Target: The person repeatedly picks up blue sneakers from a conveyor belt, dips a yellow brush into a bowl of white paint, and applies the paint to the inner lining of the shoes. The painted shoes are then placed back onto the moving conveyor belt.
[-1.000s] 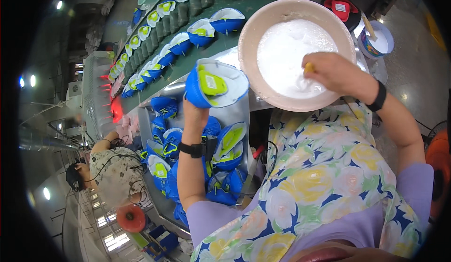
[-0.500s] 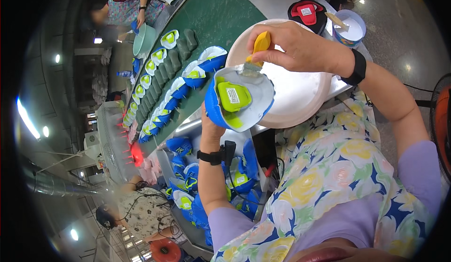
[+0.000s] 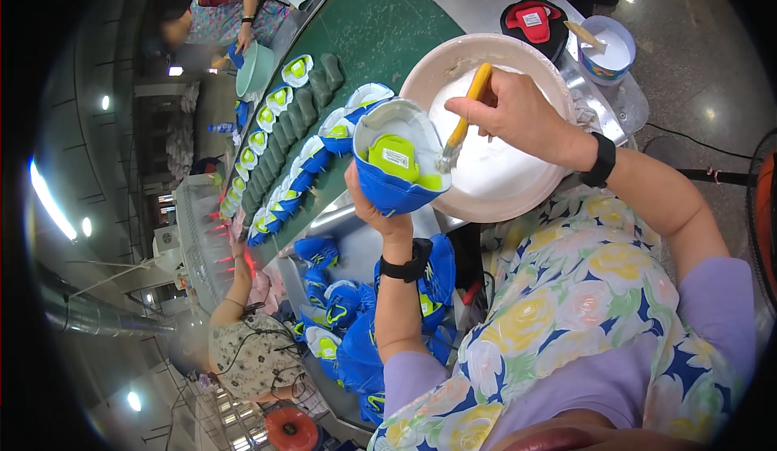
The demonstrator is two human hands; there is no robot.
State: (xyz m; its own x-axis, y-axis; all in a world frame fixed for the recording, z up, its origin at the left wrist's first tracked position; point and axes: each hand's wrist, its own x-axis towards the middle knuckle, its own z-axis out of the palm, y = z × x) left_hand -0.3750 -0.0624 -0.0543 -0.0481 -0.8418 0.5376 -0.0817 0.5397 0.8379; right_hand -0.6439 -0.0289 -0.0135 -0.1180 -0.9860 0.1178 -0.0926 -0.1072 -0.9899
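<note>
My left hand (image 3: 374,208) holds up a blue shoe upper (image 3: 394,166), sole side toward me, showing a white rim and a lime-green insole. My right hand (image 3: 518,115) grips a brush with a yellow handle (image 3: 463,119); its bristles touch the upper's right rim. Just behind both hands sits a wide beige basin (image 3: 494,200) filled with white glue. Each wrist wears a black band.
A green conveyor belt (image 3: 380,22) carries rows of blue uppers (image 3: 279,184) away to the left. A pile of blue uppers (image 3: 340,321) lies below my left arm. A small white glue pot (image 3: 609,50) and a red-black object (image 3: 534,22) stand behind the basin. Other workers (image 3: 251,354) sit along the belt.
My right hand lifted the brush out of the basin to the upper's rim. My left hand brought the upper higher and closer to the basin. My view swung toward the belt.
</note>
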